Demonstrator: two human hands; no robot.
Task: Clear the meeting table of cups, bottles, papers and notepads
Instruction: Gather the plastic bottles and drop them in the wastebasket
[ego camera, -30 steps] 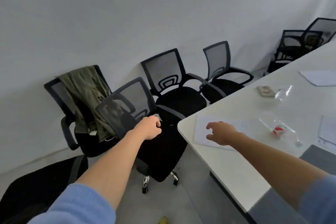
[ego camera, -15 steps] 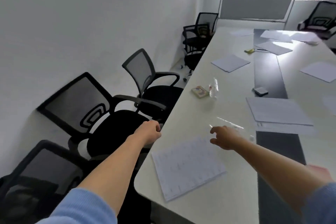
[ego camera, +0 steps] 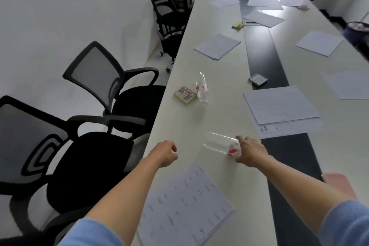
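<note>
- R grip [ego camera: 249, 152]: yours, over the near part of the bench [ego camera: 189, 124]. Thumb on top, fingers curled under, grasping the near bottle [ego camera: 217, 144] at its red-label end.
- Near bottle: clear plastic, on its side, body pointing left from your R grip. Can't tell whether it rests on the bench or is just lifted.
- L grip [ego camera: 164, 153]: clenched to a loose fist, holding nothing. It is above the bench's left edge, left of the near bottle & apart from it.
- Printed sheet [ego camera: 183, 205]: flat at the near left of the bench, betw. your two forearms.
- 2nd bottle [ego camera: 202, 90]: clear w/ red label, on its side, farther along the bench, just beside a small coloured pack [ego camera: 184, 96] on its left.
- Paper stack [ego camera: 279, 110]: right of centre, beyond your R grip, lower edge reaching over the dark centre strip [ego camera: 265, 56].
- Small grey item [ego camera: 257, 80]: on that strip, just beyond the stack; type unclear.
- Far-left sheets [ego camera: 217, 46] & far-right sheet [ego camera: 319, 43]: flat, well apart, either side of the strip. More papers lie at the far end.
- Yellow item [ego camera: 237, 25]: small, by the strip's left edge, far; type unclear.
- Mesh chairs: near chair [ego camera: 30, 146] & mid chair [ego camera: 99, 78] stand along the bench's left side.
</note>
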